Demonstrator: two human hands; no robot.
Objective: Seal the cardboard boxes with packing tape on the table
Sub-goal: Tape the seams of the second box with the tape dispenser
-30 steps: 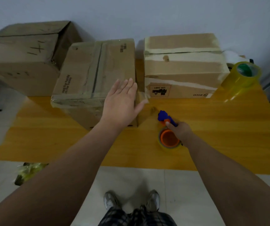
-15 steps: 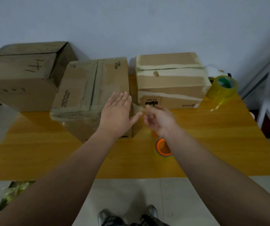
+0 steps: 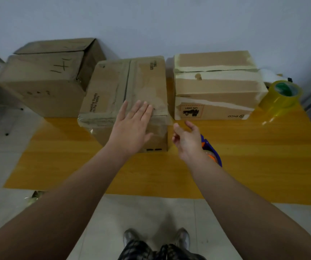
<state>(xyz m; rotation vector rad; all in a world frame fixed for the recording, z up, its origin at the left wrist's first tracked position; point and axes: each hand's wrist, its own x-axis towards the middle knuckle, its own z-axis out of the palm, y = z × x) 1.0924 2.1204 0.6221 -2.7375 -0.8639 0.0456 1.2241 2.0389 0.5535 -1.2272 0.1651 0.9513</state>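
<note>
A taped cardboard box [image 3: 120, 87] stands in the middle of the yellow wooden table [image 3: 263, 162]. My left hand [image 3: 132, 128] lies flat with straight fingers on its near right corner. My right hand [image 3: 187, 140] hovers just right of that box, fingers loosely spread, holding nothing. Under my right wrist lies a blue tape dispenser with an orange roll [image 3: 211, 152], partly hidden by the arm. A second box [image 3: 216, 87] with pale tape strips stands at the right.
A large box [image 3: 47, 81] marked with pen strokes stands off the table's left end. A yellow tape roll [image 3: 282, 96] stands at the far right by a white object. The table's near edge runs above the tiled floor and my shoes.
My right hand let go of the dispenser on the table, went to the box's corner, then drew back slightly. My left hand stayed on the box. The view moved closer.
</note>
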